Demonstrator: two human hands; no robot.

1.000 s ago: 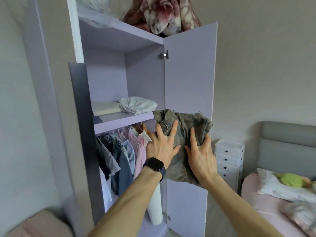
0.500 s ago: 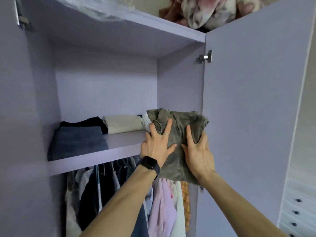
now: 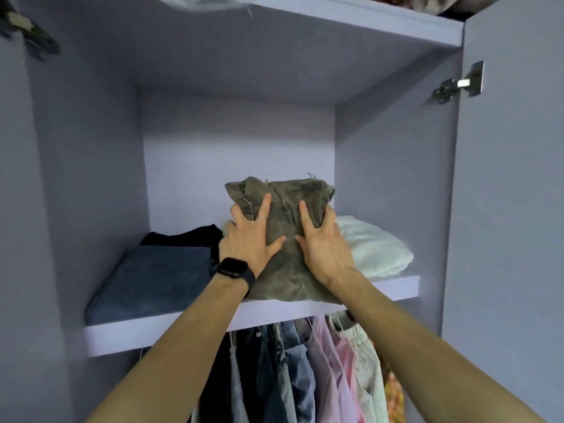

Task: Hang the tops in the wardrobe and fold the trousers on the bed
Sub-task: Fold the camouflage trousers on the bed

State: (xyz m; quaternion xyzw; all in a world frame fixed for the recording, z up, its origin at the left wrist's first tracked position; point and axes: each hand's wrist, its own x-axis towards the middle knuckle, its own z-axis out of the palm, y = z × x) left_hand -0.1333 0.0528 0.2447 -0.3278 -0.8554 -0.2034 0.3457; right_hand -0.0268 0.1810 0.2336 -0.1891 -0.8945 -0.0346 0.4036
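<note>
A folded olive-grey pair of trousers (image 3: 280,270) lies tilted on the wardrobe's middle shelf (image 3: 305,309), its near end on the shelf's front edge and its far end raised. My left hand (image 3: 250,239), with a black watch on the wrist, presses spread fingers on the bundle's left half. My right hand (image 3: 323,242) lies on its right half, with the outer fingers curled round the right edge. Hung tops (image 3: 320,367) in blue, pink and white fill the rail below the shelf.
A folded blue-grey garment (image 3: 152,279) with a black one (image 3: 189,236) behind it takes the shelf's left part. A white folded pile (image 3: 372,248) sits at the right. The open door (image 3: 512,209) with its hinge (image 3: 457,83) stands at the right, and another shelf (image 3: 335,13) runs overhead.
I have stepped closer to the wardrobe. Both hands have carried the olive trousers forward from in front of the door onto the middle shelf, between the dark and white piles.
</note>
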